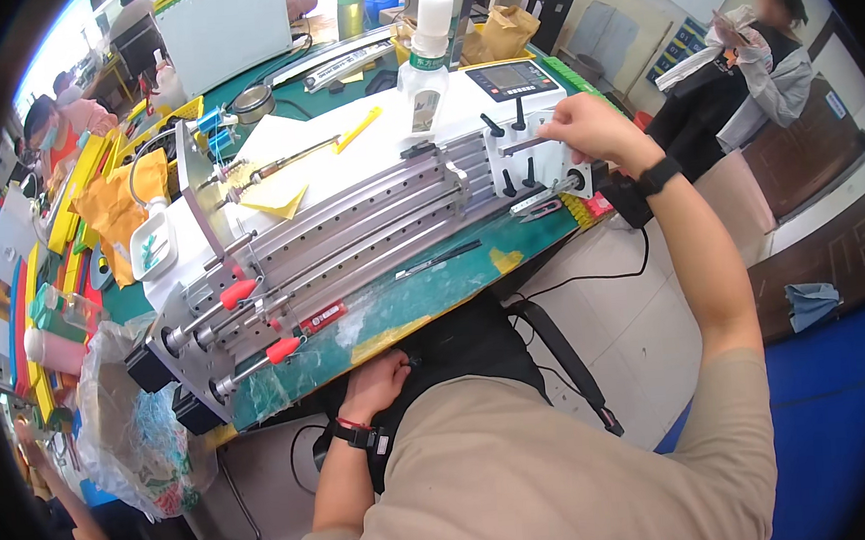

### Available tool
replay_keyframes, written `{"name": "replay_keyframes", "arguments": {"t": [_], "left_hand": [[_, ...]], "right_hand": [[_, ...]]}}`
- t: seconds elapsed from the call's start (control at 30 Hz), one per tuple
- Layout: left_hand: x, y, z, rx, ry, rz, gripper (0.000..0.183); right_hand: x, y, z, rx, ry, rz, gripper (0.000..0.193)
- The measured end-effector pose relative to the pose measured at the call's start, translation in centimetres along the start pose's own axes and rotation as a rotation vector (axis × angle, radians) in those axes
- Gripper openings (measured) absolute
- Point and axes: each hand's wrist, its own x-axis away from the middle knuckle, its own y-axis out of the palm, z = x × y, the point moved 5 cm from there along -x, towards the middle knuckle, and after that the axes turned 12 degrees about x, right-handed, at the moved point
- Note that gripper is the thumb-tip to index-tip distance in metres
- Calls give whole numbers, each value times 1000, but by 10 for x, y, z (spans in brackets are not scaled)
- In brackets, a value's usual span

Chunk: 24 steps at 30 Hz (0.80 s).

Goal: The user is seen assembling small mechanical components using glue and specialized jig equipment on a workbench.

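My right hand [588, 131] is closed, fingertips pinched on a thin grey metal strip [522, 147] over the white end plate of a long metal winding machine [350, 241]. Black knobs [519, 113] stand up from that plate around the strip. Down in my lap, my left hand [378, 380] rests with curled fingers beside the table's front edge; what it holds, if anything, cannot be made out. Two red-handled clamps [239, 294] sit at the machine's near left end. Small snips [541, 208] lie just below the end plate.
A white bottle [425, 65] and a control panel [512, 81] stand behind the machine. A dark pen-like tool [438, 259] and a red tool [323, 318] lie along the green table's front. A plastic-lined bin [143, 431] stands at left. Other people sit left; one stands right.
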Motion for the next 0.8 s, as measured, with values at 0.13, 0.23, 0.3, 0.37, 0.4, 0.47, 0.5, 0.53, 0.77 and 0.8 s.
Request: {"name": "replay_keyframes", "arguments": {"t": [0.13, 0.23, 0.3, 0.37, 0.4, 0.47, 0.5, 0.53, 0.77, 0.8], "left_hand": [[11, -1, -8, 33, -40, 89, 21], [4, 9, -19, 31, -62, 94, 22], [0, 17, -17, -87, 36, 31, 24], [-2, 12, -6, -82, -10, 12, 24], [2, 13, -3, -77, -25, -27, 24], [12, 19, -9, -81, -40, 3, 25], [13, 20, -11, -88, -29, 16, 25], [13, 19, -11, -90, -36, 20, 25], [6, 13, -2, -146, -19, -99, 27], [4, 11, -2, -152, 29, -33, 27]], "right_hand": [[67, 3, -32, 104, -331, 459, 41], [133, 58, -25, -2, -410, 8, 36], [172, 106, -17, 37, -258, -388, 35], [189, 159, 17, 265, -195, -514, 44], [194, 186, 42, 436, -191, -483, 46], [200, 231, 89, 611, -207, -445, 49], [206, 251, 109, 617, -221, -468, 52], [211, 271, 125, 620, -231, -489, 56], [232, 344, 174, -356, 224, -301, 50], [228, 342, 171, -309, 120, -218, 50]]}}
